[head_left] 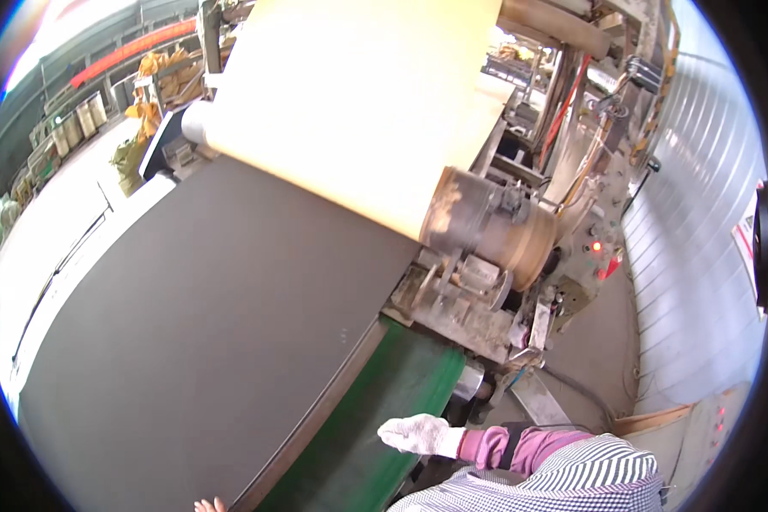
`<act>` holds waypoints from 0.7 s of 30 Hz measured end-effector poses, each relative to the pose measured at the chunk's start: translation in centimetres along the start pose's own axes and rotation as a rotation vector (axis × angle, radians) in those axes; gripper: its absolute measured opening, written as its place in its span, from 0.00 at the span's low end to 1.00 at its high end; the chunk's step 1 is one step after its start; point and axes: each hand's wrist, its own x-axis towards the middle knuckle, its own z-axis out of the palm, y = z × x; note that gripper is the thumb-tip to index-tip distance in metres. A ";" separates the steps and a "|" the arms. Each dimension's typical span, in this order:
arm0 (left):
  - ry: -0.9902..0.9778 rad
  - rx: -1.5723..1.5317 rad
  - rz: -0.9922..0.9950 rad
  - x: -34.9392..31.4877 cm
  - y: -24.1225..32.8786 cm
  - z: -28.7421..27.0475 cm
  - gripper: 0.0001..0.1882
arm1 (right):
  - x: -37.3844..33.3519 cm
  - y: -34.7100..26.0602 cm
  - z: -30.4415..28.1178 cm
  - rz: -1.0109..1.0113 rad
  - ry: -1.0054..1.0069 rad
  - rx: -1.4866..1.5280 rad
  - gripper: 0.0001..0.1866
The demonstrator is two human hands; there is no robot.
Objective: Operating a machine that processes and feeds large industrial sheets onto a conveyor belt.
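Note:
My right hand (414, 433), in a whitish knit glove, reaches out over a green belt (375, 397) with its fingers stretched together. Nothing shows in it, and whether it touches the belt I cannot tell. Only bare fingertips of my left hand (209, 506) show at the lower edge, slightly apart, by the border of a wide dark grey sheet (222, 316). The rest of that hand is out of view. Beyond the sheet, a bright cream-yellow web (341, 102) slopes up from a roller end (198, 122).
A worn brown drum (491, 226) with brackets stands at the web's right end. Behind it runs a machine frame with a red lit lamp (596, 247). A pale ribbed wall (691, 213) closes the right side. A control box (708, 439) stands at lower right.

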 end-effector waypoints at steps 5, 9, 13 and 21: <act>0.193 0.014 0.266 1.2 4.2 0.2 0.21 | -1.0 1.8 0.1 0.023 0.012 -0.255 0.20; 0.075 -0.293 0.045 2.2 12.6 -3.9 0.40 | -0.7 2.6 1.7 -0.050 0.045 -0.311 0.17; 0.123 -0.374 0.086 3.8 17.8 -4.4 0.40 | -0.3 2.5 3.7 -0.063 -0.004 -0.249 0.17; 0.054 -0.066 0.065 1.0 0.2 -0.5 0.22 | -1.8 2.2 1.5 0.033 -0.049 -0.247 0.20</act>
